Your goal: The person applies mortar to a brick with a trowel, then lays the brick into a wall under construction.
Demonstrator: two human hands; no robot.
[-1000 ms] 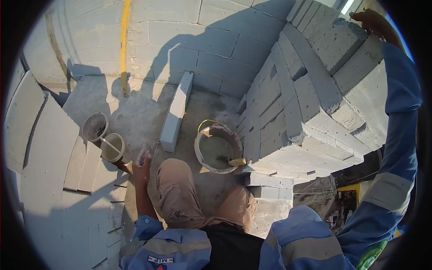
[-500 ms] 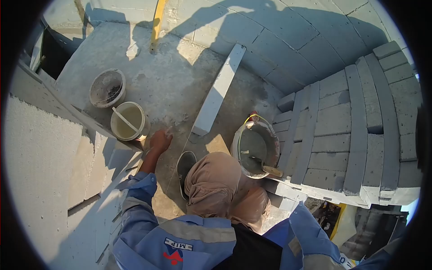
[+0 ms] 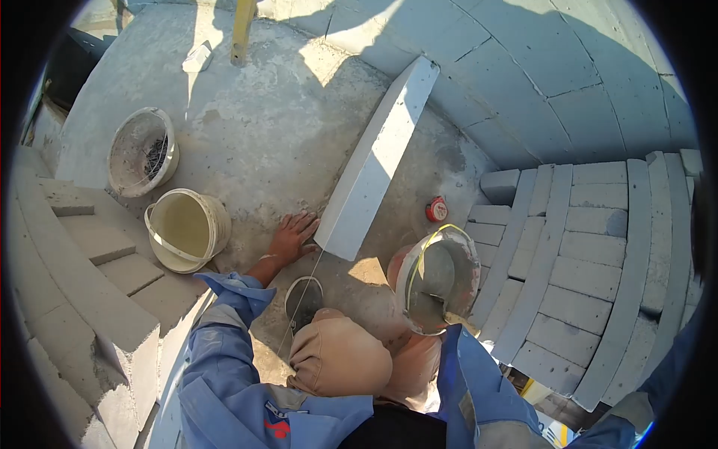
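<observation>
My left hand [image 3: 293,241] rests with spread fingers on the concrete floor, its fingertips right beside the near end of a long pale block [image 3: 381,157]. Nothing is held in it. The block lies at a slant, its far end by the wall. A thin string [image 3: 303,295] runs from the block's near end down past my boot [image 3: 304,299]. To the right stands a bucket of grey mortar [image 3: 441,280] with a yellow handle; a trowel leans inside. My right sleeve [image 3: 658,389] reaches the right edge, and the hand is outside the picture.
A white bucket of cloudy liquid [image 3: 183,232] and a tub holding dark nails or bits [image 3: 142,153] stand to the left. A small red case [image 3: 437,209] lies behind the mortar bucket. Stacked blocks [image 3: 591,262] line the right; more blocks [image 3: 112,247] are at left.
My left hand has moved from beside the white bucket to the block's near end, its fingers now spread. The view has shifted, with the red case now fully visible.
</observation>
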